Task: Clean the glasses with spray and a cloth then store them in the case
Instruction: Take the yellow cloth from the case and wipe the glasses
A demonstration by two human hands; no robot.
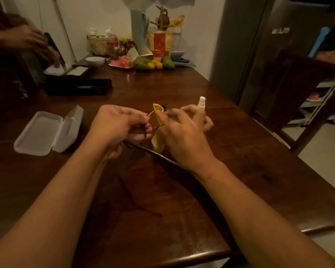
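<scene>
Stretching from the near edge to the far wall, a dark wooden counter [162, 200] carries everything in the scene. A tall grey refrigerator [269, 55] stands past its far right corner, and a dark wooden chair [302, 84] sits beside the right edge. Along the far edge sit a woven basket [98, 47], jars, a white bowl [94, 60] and a cluster of green and orange fruit [153, 63]. Near the far left corner lies a long black tray [77, 87], and another person's hand [27, 40] reaches over a white cloth beyond it.

Close to the left edge, the clear plastic case [45, 132] lies open, its lid tilted up on the side towards the middle of the counter.

Above the middle of the counter, both forearms reach in from the near edge. The left grip [116, 126] is curled around the glasses [153, 120], pinching the thin wire rim between thumb and fingertips, with one temple arm trailing down toward the counter. The right grip [182, 136] pinches the yellow cloth [157, 141] against the lens, thumb and forefinger closed on it while the other fingers fan out loosely. The cloth folds over the top of the lens and hangs below it.

Just beyond the right grip, toward the right edge, the small white spray bottle [201, 102] stands upright on the counter.
</scene>
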